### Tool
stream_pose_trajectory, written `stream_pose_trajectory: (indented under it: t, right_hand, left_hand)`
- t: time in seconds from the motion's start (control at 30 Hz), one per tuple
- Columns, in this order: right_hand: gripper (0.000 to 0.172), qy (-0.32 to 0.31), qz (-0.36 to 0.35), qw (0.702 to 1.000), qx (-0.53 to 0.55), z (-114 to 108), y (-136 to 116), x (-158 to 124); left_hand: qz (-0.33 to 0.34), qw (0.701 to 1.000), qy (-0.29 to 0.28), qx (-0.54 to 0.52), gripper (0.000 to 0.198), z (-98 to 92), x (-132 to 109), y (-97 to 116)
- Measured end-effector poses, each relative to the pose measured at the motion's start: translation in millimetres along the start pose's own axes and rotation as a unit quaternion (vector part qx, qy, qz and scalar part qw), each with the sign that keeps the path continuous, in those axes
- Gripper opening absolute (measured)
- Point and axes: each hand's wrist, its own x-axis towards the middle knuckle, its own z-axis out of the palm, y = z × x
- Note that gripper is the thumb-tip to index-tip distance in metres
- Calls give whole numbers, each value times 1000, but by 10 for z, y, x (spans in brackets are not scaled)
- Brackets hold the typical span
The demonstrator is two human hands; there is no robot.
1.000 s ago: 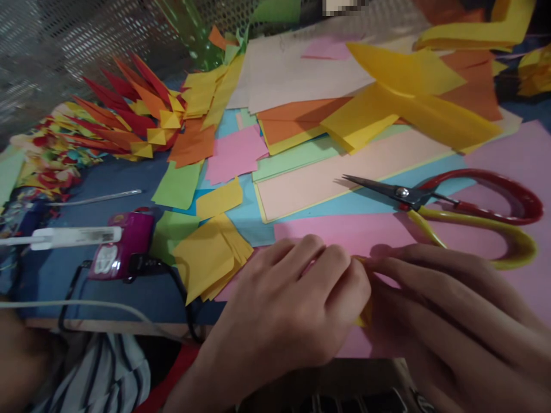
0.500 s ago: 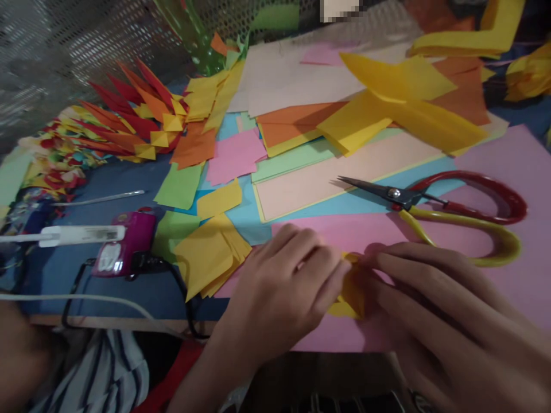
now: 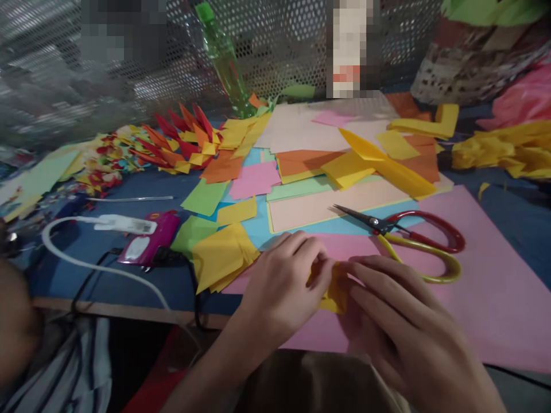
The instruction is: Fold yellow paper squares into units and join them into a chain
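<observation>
Two bare hands meet at a small yellow paper (image 3: 334,297), which lies directly between them: the left hand (image 3: 284,284) curls narrowly around it, the right hand (image 3: 402,315) brings close-set fingertips against it (whether they pinch is hidden, as is the paper's long axis). Beneath, a pink sheet (image 3: 486,315) extends rightward, its front edge close below. Scissors (image 3: 374,223) lie just beyond the right hand, tips leftward; yellow squares (image 3: 219,258) sit left.
</observation>
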Motion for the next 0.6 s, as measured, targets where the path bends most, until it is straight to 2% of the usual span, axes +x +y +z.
stream_pose_trajectory:
  t: [0.3,0.43,0.53,0.6]
  right_hand:
    - [32,19,6,1000,-23,55,-47,65]
    - [34,28,11,999,-22,57,-73,101]
    - [39,25,11,999,-19,62,-61,86]
    - [42,20,8,1000,-17,67,-41,71]
  left_hand:
    - [-18,1000,18,2,23,45,25,15]
    - [-11,999,51,-5,14,3,-25,44]
    - [49,996,69,-9,25,-62,-150,38]
    - [123,989,70,51,25,-82,-244,7]
